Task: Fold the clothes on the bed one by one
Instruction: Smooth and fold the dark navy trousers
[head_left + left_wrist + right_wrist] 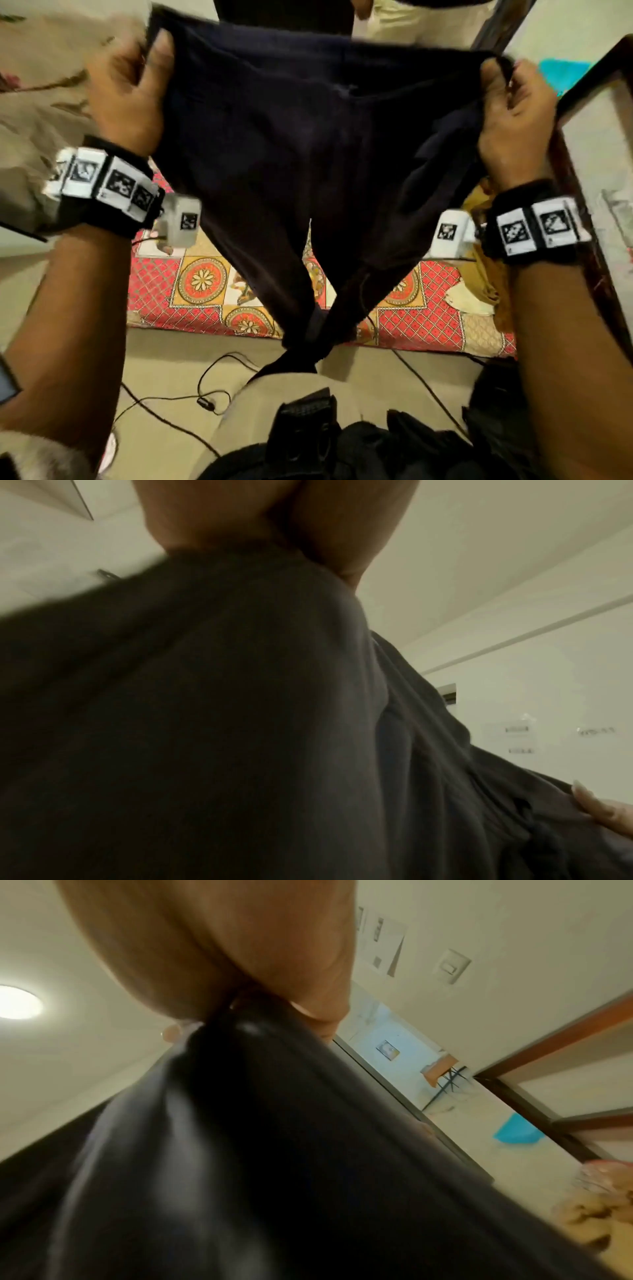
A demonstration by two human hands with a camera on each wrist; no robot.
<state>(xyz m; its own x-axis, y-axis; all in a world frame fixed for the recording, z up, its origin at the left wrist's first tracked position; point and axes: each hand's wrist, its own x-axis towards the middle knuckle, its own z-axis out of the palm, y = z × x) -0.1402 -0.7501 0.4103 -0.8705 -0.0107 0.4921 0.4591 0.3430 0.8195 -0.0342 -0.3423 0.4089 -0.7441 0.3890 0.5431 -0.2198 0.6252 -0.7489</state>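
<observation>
A pair of dark navy trousers (308,137) hangs in the air in front of me, stretched by the waistband. My left hand (137,85) grips the waistband's left end, thumb on the near side. My right hand (510,99) pinches the right end. The two legs hang down and cross near the edge of the bed (205,291), which has a red and orange patterned cover. In the left wrist view the dark cloth (205,723) fills the frame below my left hand (274,528). The right wrist view shows the same cloth (274,1150) under my right hand (222,947).
A mustard garment (486,274) lies on the bed at the right. A beige patterned cloth (44,96) lies at the left. Black cables (178,401) trail over the floor below. A dark wooden frame (589,102) stands at the right. A blue object (561,75) lies beyond it.
</observation>
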